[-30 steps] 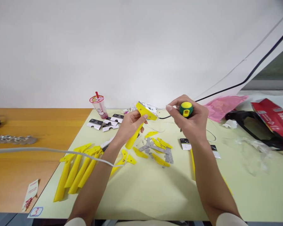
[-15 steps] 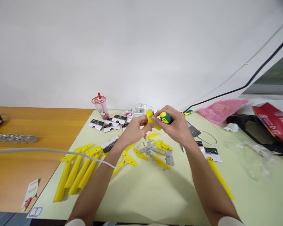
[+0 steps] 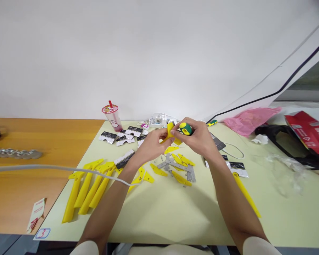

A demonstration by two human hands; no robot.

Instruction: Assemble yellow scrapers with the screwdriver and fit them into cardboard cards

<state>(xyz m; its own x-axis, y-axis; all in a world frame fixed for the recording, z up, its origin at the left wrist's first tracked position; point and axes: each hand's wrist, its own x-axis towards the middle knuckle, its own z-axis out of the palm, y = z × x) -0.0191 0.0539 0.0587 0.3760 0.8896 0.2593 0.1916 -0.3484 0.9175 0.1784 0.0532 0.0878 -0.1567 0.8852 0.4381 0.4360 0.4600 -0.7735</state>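
Raised over the middle of the table, my left hand is closed on a yellow plastic piece with a grey edge at its top. My right hand grips a screwdriver by its green and yellow handle, thumb and fingertips against the yellow piece. The screwdriver's tip is hidden. Beneath my hands lie grey metal plates, loose yellow plates and several tiny nuts or screws. Yellow handles lie side by side left of my left forearm.
A lidded drink cup stands at the back left near black-and-white cards. A white cable crosses in front at left. To the right are a single yellow handle, a phone-like device, clear plastic and a pink bag.
The yellow piece has turned in my fingers and shows more edge-on. Both hands stay together with the screwdriver in my right. The view has shifted slightly.
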